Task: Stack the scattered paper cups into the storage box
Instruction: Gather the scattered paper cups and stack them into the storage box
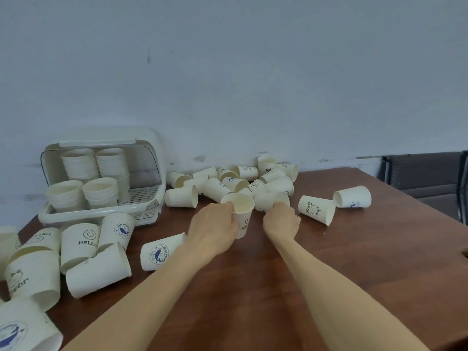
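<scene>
Two hands busy, left hand (211, 222) gripping upright HELLO cup (241, 214), right hand (281, 220) grasping toppled cup (269, 200).

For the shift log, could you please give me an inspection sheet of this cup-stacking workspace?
Surface: brown wooden table.
Job's things: white storage box, lid open, holding four cup stacks; pile of loose cups by the wall; more lying cups front left.
Clutter: nothing seen.
Grippers: left hand holds an upright HELLO cup; right hand grips a lying cup.
Cables: nothing seen.
Surroundings: pale wall; dark chair on the right.
</scene>
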{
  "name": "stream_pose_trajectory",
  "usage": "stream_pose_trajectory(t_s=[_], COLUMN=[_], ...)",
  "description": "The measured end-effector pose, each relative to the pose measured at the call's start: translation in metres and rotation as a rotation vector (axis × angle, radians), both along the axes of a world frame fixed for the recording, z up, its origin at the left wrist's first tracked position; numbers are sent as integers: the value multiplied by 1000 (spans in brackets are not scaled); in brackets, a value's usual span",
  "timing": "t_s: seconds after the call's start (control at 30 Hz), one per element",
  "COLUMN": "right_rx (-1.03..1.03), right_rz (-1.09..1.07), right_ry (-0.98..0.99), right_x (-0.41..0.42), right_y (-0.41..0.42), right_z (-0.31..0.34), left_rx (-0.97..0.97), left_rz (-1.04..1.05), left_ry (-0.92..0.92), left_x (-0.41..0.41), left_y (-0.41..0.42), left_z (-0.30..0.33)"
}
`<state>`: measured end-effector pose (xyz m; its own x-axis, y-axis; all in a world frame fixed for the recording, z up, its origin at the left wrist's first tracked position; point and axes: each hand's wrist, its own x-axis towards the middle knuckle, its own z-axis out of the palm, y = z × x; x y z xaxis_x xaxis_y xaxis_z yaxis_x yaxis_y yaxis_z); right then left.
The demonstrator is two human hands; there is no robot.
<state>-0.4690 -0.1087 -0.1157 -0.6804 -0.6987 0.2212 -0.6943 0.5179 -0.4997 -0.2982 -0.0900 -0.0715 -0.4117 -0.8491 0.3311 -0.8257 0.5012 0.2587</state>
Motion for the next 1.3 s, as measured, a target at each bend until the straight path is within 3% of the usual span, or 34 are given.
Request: stream_pose_trajectory(t_s=[0.3, 0.57, 1.3], right_rx=[8, -42, -169], right_rz=[274, 434, 689], right_ry=[463, 667, 732], right_x=[1, 31, 185], right_y=[28, 42, -9], right_z=[9, 38, 109], left_rx=[-3, -78, -108], left_rz=[-14, 45, 285], left_ry=[97, 134, 170], left_x=[12, 49, 208], left_y=[4, 23, -2], left_z=[10, 32, 76])
